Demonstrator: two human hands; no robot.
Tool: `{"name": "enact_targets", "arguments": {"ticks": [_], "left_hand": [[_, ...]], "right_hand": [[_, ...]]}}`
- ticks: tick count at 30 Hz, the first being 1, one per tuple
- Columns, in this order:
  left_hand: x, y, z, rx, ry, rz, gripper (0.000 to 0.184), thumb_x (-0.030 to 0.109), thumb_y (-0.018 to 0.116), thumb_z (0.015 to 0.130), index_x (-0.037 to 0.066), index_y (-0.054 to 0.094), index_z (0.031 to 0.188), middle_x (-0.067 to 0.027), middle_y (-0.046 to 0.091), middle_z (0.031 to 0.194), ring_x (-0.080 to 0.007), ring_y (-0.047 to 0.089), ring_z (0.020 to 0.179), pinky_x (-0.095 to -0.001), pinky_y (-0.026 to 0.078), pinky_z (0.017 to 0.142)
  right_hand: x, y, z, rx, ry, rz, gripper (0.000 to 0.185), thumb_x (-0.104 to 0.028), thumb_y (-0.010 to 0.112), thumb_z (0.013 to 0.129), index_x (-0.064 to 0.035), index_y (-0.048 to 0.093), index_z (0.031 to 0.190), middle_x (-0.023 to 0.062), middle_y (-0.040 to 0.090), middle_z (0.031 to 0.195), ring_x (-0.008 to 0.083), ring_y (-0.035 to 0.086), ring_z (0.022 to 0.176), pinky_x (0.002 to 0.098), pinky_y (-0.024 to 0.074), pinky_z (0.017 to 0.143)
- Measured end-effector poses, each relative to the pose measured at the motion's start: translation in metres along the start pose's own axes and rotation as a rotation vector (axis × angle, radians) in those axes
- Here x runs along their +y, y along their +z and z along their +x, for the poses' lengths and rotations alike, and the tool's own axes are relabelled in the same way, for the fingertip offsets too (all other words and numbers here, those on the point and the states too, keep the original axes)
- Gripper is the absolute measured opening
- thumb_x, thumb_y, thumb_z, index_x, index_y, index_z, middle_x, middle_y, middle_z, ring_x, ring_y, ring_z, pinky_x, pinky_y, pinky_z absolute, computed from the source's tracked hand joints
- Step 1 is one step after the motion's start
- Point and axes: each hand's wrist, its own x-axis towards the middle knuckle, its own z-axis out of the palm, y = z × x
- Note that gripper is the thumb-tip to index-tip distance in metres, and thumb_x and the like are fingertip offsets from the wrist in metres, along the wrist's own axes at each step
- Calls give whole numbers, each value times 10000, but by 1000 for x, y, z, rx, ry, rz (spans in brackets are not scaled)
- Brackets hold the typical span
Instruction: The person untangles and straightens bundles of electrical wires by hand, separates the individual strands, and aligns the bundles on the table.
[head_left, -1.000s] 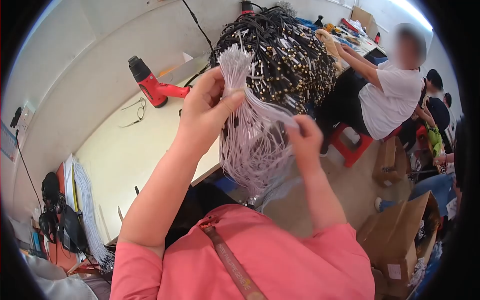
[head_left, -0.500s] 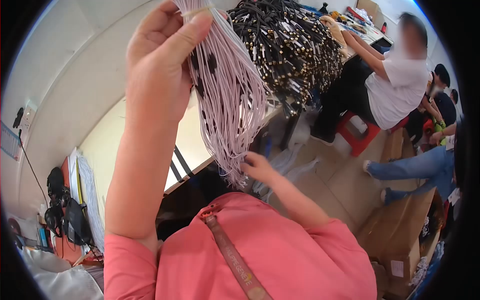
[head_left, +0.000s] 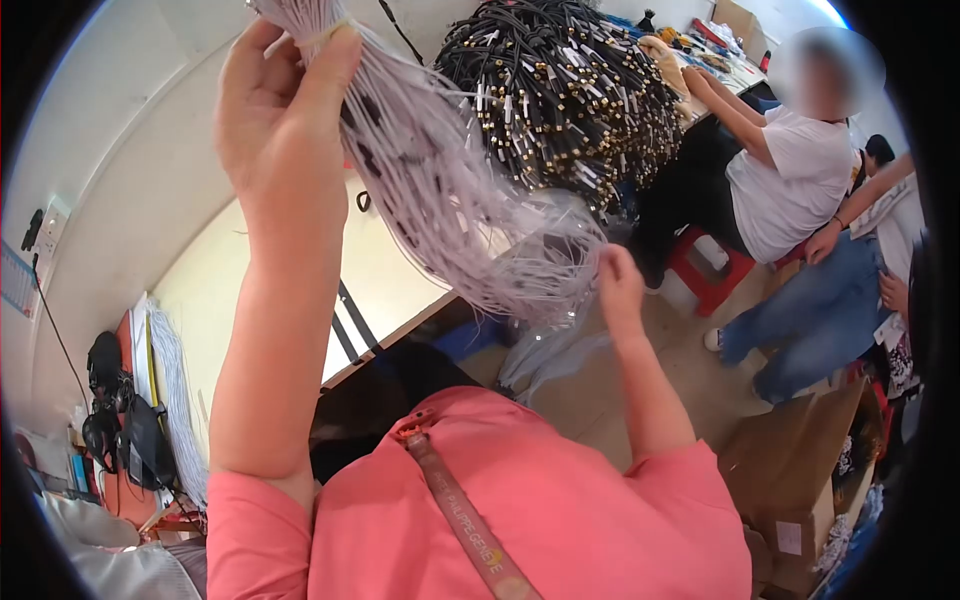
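Observation:
My left hand [head_left: 290, 110] is raised at the upper left, closed around the tied top of a bundle of thin white wires [head_left: 410, 190]. A pale tie [head_left: 322, 36] circles the bundle by my thumb. The wires hang down and sweep right in a blurred curve, with small dark patches among the strands. At their loose lower end my right hand [head_left: 622, 285] is closed, pinching the strand tips. Something clear and shiny shows around the lower strands; I cannot tell whether it is plastic film.
A large heap of black cables with gold-coloured connectors [head_left: 560, 100] lies on the table [head_left: 390, 260] ahead. A person in a white shirt [head_left: 795, 180] sits on a red stool [head_left: 708, 280]. Another stands in jeans [head_left: 810, 310] near a cardboard box [head_left: 790, 470]. More white wires [head_left: 175, 380] hang at left.
My right hand has moved right and up, drawing the lower wire ends out sideways. My left hand has shifted left with the bundle. The person in jeans now stands closer.

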Motion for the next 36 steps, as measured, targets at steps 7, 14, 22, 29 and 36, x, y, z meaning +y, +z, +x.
{"name": "enact_targets", "arguments": {"ticks": [7,14,22,29,36], "left_hand": [[9,37,-2,-92,-197,-264,263,43,592,852,-22,501,1090,-116,626,893,-160,612,756,-270,492,629],[20,57,1,-55,-307,-419,235,-17,607,816,2,527,1035,-93,644,860,-139,630,669,-238,512,526],[39,57,-5,137,-266,-244,234,-4,606,824,26,518,1038,-84,635,875,-150,627,765,-249,516,655],[39,11,5,220,7,-67,350,-6,598,832,3,437,1143,-78,598,904,-150,596,821,-262,490,714],[31,-7,14,201,30,-162,456,-25,636,805,-20,389,1188,-95,598,923,-171,597,870,-284,494,745]], "right_hand": [[17,20,-14,111,183,67,227,-23,569,811,-38,613,1032,85,642,853,163,621,781,260,476,700],[-4,60,-78,4,199,335,145,-30,570,833,-8,590,975,75,614,903,113,596,777,234,467,678],[-42,117,-93,-405,55,83,465,-267,623,812,-42,481,1193,187,641,921,376,613,865,415,485,750],[-25,80,-22,37,10,109,124,-95,494,886,-18,590,901,189,600,771,381,587,716,377,470,604],[-4,67,-48,-255,-183,-106,210,-57,588,770,-20,607,975,166,612,888,329,605,829,380,479,730]]}}
